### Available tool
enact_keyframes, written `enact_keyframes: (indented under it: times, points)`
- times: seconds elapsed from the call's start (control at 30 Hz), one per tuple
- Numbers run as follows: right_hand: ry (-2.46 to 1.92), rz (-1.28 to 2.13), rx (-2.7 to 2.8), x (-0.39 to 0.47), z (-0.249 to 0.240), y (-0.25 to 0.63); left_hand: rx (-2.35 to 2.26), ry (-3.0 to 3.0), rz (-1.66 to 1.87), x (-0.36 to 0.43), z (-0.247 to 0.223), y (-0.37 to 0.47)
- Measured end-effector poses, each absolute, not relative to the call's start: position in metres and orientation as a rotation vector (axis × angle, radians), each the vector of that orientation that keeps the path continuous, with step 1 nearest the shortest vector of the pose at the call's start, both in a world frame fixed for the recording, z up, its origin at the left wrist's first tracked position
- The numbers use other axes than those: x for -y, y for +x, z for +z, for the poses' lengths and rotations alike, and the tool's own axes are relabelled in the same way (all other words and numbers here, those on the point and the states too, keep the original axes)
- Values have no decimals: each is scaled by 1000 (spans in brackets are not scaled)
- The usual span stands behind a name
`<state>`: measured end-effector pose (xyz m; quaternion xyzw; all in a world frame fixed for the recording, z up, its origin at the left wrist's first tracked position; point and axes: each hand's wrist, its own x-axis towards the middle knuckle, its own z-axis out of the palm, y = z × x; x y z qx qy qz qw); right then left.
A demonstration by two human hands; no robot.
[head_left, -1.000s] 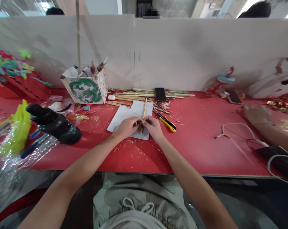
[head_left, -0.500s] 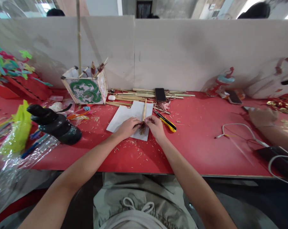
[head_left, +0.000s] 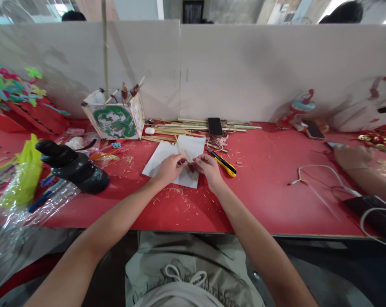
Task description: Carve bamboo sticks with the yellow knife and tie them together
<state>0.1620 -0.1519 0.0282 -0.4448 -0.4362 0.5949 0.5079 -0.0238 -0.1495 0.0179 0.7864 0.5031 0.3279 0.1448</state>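
Over white paper (head_left: 154, 160) on the red table, my left hand (head_left: 170, 169) has its fingers closed on a thin bamboo stick (head_left: 181, 147) near its dark-wrapped lower part. The stick leans, its upper end toward the back left. My right hand (head_left: 208, 169) is closed at the right side of the wrapped part, its fingertips pinched; what they grip is too small to make out. A yellow and black utility knife (head_left: 225, 164) lies just right of my right hand.
A black bottle (head_left: 79, 170) and a paper lantern box (head_left: 114, 121) are at left. Bamboo sticks (head_left: 170, 129) and a phone (head_left: 215, 126) lie behind the paper. Another person's hand (head_left: 352, 157), a cable (head_left: 323, 167) and a power bank (head_left: 368, 213) are at right.
The stick's upper end has swung left, from nearly upright in the picture to a slant. My left hand has shifted slightly, and my fingers have changed position around the wrapped part.
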Motion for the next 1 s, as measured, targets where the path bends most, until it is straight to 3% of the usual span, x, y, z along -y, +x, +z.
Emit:
enact_keyframes:
  times: [1.0]
  points:
    - [-1148, 1094, 1570, 141, 6, 160, -1546, 2348, 734, 151, 21, -22]
